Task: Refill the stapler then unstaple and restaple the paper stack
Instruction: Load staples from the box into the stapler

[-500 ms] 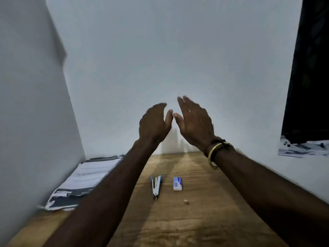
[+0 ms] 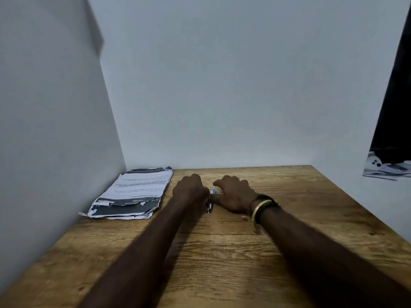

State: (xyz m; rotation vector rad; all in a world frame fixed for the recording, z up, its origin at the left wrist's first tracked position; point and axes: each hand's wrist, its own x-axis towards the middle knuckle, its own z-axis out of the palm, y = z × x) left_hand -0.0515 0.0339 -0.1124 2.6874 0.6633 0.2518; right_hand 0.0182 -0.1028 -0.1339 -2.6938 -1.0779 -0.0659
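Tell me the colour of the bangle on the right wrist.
The bangle is gold; head view shows it.

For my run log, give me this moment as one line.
stage: stapler pickup, likely | left hand: curled beside it, grip unclear | right hand: curled opposite, grip unclear | paper stack: untouched, far left on table

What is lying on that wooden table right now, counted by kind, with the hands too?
Hands: 2, left hand and right hand
Paper stack: 1
Stapler: 1, mostly hidden between the hands
Tiny pale speck: 1, too small to identify
Total: 5
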